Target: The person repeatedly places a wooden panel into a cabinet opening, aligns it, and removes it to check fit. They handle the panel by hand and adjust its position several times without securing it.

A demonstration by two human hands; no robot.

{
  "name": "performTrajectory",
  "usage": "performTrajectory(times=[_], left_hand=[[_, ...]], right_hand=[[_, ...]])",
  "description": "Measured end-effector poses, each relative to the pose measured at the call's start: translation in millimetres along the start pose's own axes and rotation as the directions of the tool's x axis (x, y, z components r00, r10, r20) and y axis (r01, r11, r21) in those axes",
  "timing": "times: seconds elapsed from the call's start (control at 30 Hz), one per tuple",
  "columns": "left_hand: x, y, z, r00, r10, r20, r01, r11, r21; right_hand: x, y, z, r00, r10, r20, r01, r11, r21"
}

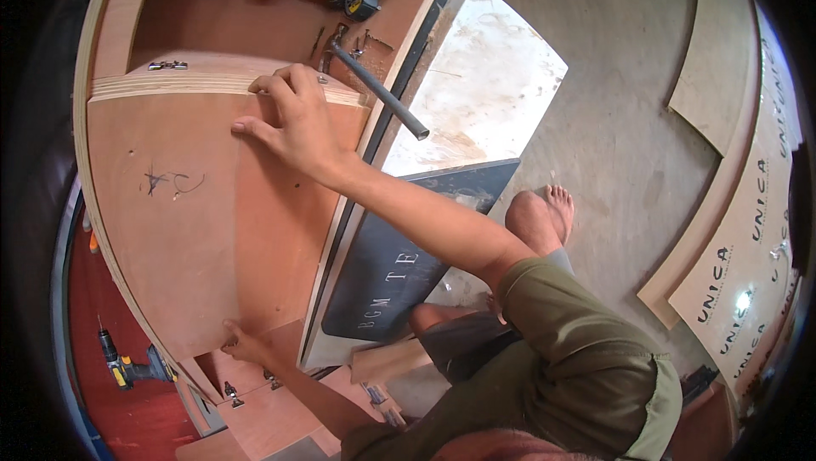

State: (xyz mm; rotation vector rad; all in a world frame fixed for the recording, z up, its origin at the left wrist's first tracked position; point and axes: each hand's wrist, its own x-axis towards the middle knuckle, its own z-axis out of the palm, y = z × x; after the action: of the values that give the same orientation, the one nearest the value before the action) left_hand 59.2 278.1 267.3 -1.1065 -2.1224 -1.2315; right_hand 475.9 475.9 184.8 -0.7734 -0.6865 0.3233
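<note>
Lying along the left edge of the cabinet [99, 168], the scribble-marked plywood panel [161, 231] is flanked by both hands, presumably so that it is steadied at opposite ends. The fingers of the right hand [296, 117] are bent over the layered plywood edge [195, 87], the thumb spread apart; the left hand [245, 346] is placed at the panel's lower right corner, though whether it is pinched cannot be told. Across the cabinet's right edge the hammer [378, 91] is laid, probably for easy reach
</note>
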Motion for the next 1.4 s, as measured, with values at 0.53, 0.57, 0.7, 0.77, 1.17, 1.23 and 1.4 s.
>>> performTrajectory(times=[0.53, 0.57, 0.7, 0.77, 1.17, 1.23, 1.4], left_hand=[[-9.3, 13.3, 4.8, 0.999, 0.033, 0.014, -0.033, 0.999, -0.014], [-7.2, 10.3, 4.9, 0.999, 0.044, 0.027, -0.044, 0.999, -0.026], [-9.7, 26.2, 7.9, 0.998, 0.035, 0.051, -0.036, 0.999, 0.014], [-9.3, 22.4, 8.5, 0.999, 0.049, -0.003, -0.048, 0.997, 0.055], [-0.4, -25.4, 34.6, 0.996, -0.002, -0.091, -0.028, 0.944, -0.330], [-7.2, -12.1, 34.0, 0.993, 0.032, -0.118, -0.064, 0.959, -0.277], [-7.2, -15.0, 27.5, 0.983, 0.085, -0.163, -0.133, 0.942, -0.308]], right_hand=[[-6.0, 7.1, -7.7, 1.000, 0.020, 0.012, -0.020, 0.999, 0.032], [-11.2, 7.2, -11.1, 1.000, 0.002, -0.009, -0.002, 1.000, 0.021], [-63.4, -10.6, -60.8, 0.995, -0.018, 0.094, 0.026, 0.996, -0.085], [-101.3, -6.1, -92.5, 0.957, 0.113, 0.267, -0.091, 0.992, -0.092], [-176.1, 16.1, -206.1, 0.671, 0.471, 0.573, -0.281, 0.877, -0.391], [-149.8, 9.7, -198.4, 0.681, 0.425, 0.596, -0.225, 0.896, -0.382], [-110.9, -5.3, -177.6, 0.699, 0.358, 0.619, -0.195, 0.928, -0.317]])
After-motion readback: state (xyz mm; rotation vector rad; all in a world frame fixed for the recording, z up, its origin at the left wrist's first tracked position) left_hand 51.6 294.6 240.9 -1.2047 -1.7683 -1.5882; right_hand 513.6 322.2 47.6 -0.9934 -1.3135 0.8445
